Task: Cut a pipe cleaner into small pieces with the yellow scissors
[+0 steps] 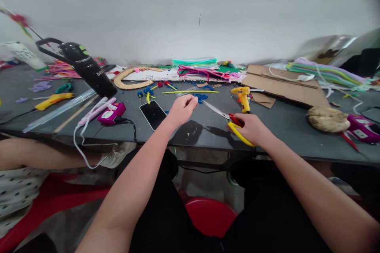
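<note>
My right hand grips a pair of scissors with red and yellow handles, blades open and pointing left toward my other hand. My left hand hovers over the dark table with fingers pinched together near a small heap of blue pieces; what it pinches is too small to make out. A black phone lies face up just left of that hand. A yellow pipe cleaner lies straight behind the blue heap.
A yellow glue gun stands behind the scissors. Cardboard sheets lie at the back right, a pink glue gun and a black heat gun at the left. Bundles of coloured pipe cleaners line the wall. Another person's arm rests at the left edge.
</note>
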Tool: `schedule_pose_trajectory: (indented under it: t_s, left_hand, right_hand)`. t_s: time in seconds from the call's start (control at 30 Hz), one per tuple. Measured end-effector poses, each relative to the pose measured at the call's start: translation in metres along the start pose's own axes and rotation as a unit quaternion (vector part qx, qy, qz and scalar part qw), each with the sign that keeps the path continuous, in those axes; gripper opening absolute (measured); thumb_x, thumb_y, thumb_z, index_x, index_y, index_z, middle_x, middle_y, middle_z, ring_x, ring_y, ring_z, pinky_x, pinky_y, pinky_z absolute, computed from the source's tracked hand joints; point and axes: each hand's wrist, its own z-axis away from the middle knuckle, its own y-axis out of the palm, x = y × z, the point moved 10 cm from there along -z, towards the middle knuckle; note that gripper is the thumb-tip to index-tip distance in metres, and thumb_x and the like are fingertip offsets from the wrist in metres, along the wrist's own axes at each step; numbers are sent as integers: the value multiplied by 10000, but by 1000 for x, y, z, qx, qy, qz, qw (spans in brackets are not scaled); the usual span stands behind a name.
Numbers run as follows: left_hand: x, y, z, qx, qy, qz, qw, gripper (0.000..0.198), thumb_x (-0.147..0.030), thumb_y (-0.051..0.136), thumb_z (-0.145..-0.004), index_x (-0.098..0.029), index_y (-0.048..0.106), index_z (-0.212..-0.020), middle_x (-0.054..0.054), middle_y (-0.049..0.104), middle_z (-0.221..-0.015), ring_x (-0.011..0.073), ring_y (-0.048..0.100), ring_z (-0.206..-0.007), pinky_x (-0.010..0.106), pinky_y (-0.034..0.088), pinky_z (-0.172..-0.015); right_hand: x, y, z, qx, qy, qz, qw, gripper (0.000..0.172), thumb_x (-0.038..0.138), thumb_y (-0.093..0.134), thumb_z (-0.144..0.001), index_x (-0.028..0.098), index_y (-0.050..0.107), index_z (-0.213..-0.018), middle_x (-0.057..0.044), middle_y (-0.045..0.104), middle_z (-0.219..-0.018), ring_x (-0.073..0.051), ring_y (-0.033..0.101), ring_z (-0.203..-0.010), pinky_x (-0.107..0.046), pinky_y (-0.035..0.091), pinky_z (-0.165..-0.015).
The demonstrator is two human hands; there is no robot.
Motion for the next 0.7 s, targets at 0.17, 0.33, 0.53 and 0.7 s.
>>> schedule_pose_trajectory:
  t_s: [0.17,0.33,0.53,0.7]
  left_hand:
    - [-1,1,0,3,5,1,1000,357,-418,475,-938,-175,502,-679,-14,481,-606,115,445,-547,267,342,-558]
    - [-2,3,0,7,9,2,1000,366,-426,469,-940,-176,496,-675,-10,486,-609,118,447,-554,266,341,-557]
    - [-2,3,1,9,5,1,1000,367,-429,471,-937,-177,495,-672,-10,487,-605,121,452,-554,269,344,-560]
    - [-4,3,1,9,11,1,1000,366,-425,469,-936,-178,496,-668,-3,497,-610,124,454,-566,266,350,-562]
  right_hand:
    - [-1,3,0,2,-3,2,1000,327,441,591,-789,211,424,-626,16,467,-578,-120,342,-549,-279,255,-540]
    - [-2,3,-1,5,-3,4,1000,310,439,583,-786,208,449,-627,11,473,-573,-124,355,-551,-281,260,-544]
    - [-1,2,0,3,-6,7,1000,297,447,574,-781,205,485,-633,2,488,-575,-130,365,-555,-281,266,-543]
    - [-1,2,-2,-2,-8,5,1000,303,449,578,-772,204,495,-614,-1,489,-565,-132,362,-553,-284,262,-539]
